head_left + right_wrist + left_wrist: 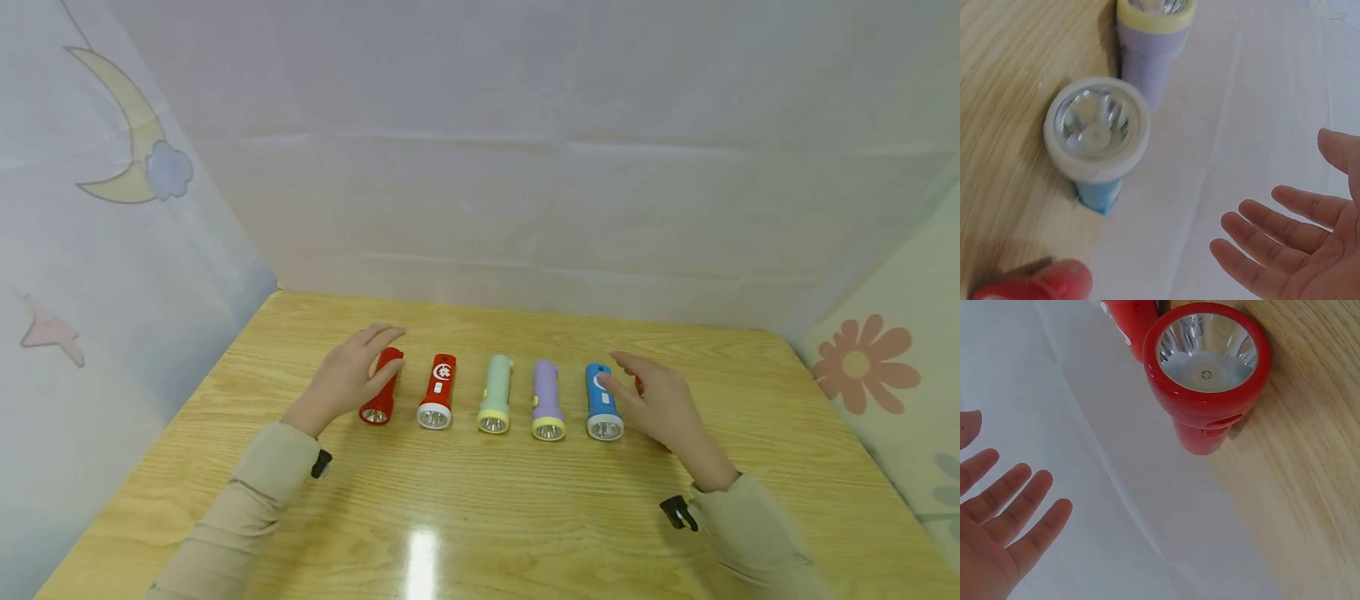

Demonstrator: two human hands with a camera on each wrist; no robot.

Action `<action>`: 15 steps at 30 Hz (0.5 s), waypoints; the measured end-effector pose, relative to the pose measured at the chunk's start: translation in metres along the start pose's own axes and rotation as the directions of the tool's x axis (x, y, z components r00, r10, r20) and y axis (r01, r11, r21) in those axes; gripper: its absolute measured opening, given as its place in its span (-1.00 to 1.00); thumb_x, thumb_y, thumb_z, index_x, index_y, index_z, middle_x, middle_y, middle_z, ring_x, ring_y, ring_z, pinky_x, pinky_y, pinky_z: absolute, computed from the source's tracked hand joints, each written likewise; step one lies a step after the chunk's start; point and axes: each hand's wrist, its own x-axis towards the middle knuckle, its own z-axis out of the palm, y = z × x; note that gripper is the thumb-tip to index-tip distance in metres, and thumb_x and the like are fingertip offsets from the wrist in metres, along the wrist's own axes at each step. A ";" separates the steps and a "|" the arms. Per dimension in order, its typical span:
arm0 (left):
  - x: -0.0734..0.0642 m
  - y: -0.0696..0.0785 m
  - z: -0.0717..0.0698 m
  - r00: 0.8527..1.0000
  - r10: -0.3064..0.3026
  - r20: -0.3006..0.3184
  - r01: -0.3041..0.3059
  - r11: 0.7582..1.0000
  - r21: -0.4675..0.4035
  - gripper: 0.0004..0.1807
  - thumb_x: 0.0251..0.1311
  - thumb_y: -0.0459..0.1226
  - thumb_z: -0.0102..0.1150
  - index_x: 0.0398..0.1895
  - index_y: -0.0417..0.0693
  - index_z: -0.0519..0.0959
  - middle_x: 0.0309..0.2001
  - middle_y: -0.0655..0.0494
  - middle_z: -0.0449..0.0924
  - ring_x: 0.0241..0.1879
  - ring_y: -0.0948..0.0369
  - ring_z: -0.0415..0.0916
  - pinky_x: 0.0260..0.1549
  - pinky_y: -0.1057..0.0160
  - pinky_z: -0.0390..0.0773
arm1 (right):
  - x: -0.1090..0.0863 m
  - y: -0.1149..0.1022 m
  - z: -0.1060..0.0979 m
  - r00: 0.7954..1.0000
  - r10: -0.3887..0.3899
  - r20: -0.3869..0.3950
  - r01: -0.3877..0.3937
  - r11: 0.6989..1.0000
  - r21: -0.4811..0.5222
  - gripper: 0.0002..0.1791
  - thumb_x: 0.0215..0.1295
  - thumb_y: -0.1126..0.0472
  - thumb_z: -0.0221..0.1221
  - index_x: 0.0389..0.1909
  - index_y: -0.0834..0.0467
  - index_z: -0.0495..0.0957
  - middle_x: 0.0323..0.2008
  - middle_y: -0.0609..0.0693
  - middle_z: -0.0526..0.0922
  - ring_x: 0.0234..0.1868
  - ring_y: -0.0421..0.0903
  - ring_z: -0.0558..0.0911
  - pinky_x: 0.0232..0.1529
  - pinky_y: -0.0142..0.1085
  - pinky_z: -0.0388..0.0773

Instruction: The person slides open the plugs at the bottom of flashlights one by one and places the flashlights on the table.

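Note:
Several small flashlights lie in a row on the wooden table, lenses toward me. My left hand (347, 373), fingers spread, hovers beside the leftmost red flashlight (377, 408); the left wrist view shows a gap between that hand and the red flashlight (1207, 406). Along the row come a red flashlight with a white rim (437, 392), a green one (497, 392) and a purple one (547, 392). My right hand (660, 404) is held with fingers extended over the right end, near the blue flashlight (602, 404). It mostly hides another red object (1054, 281). Neither hand holds anything.
The wooden table (480, 517) meets a pale cloth backdrop (480, 208) at its far edge. Printed cloths hang at both sides, with a moon (138, 125) on the left and a flower (862, 364) on the right.

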 end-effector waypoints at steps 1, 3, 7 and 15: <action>0.000 -0.001 0.000 1.000 -0.005 -0.002 0.005 1.000 -0.007 -0.51 0.12 -0.28 0.21 0.13 -0.22 0.40 0.06 -0.14 0.43 0.04 -0.05 0.39 -0.07 -0.02 0.45 | 0.001 -0.002 0.002 1.000 -0.003 -0.004 0.003 1.000 0.014 -0.49 0.25 0.07 0.13 0.08 0.36 0.43 -0.22 0.31 0.59 -0.39 0.14 0.56 -0.41 -0.08 0.51; 0.000 -0.005 0.002 1.000 -0.017 -0.004 0.017 1.000 -0.014 -0.54 0.13 -0.30 0.19 0.11 -0.22 0.41 0.03 -0.12 0.45 0.01 -0.04 0.42 -0.09 -0.01 0.47 | 0.004 -0.006 0.006 1.000 -0.004 -0.010 0.005 0.999 0.045 -0.52 0.24 0.11 0.15 0.05 0.37 0.45 -0.16 0.29 0.59 -0.32 0.12 0.58 -0.39 -0.09 0.54; 0.000 -0.010 0.004 0.999 -0.044 -0.006 0.044 0.999 -0.027 -0.61 0.14 -0.33 0.17 0.06 -0.24 0.45 -0.04 -0.11 0.48 -0.12 -0.02 0.49 -0.20 0.03 0.52 | 0.009 -0.016 0.011 1.000 -0.015 -0.021 0.017 0.994 0.112 -0.59 0.20 0.18 0.19 -0.03 0.38 0.50 -0.26 0.23 0.62 -0.30 0.09 0.61 -0.34 -0.12 0.57; 0.001 -0.020 0.006 0.996 -0.089 -0.009 0.088 0.994 -0.062 -0.83 0.13 -0.38 0.17 -0.21 -0.26 0.52 -0.24 -0.06 0.52 -0.35 0.06 0.51 -0.39 0.13 0.53 | 0.021 -0.035 0.025 0.999 -0.031 0.010 0.029 0.986 0.162 -0.70 0.14 0.21 0.23 -0.15 0.32 0.57 -0.45 0.05 0.63 -0.46 -0.06 0.60 -0.46 -0.25 0.53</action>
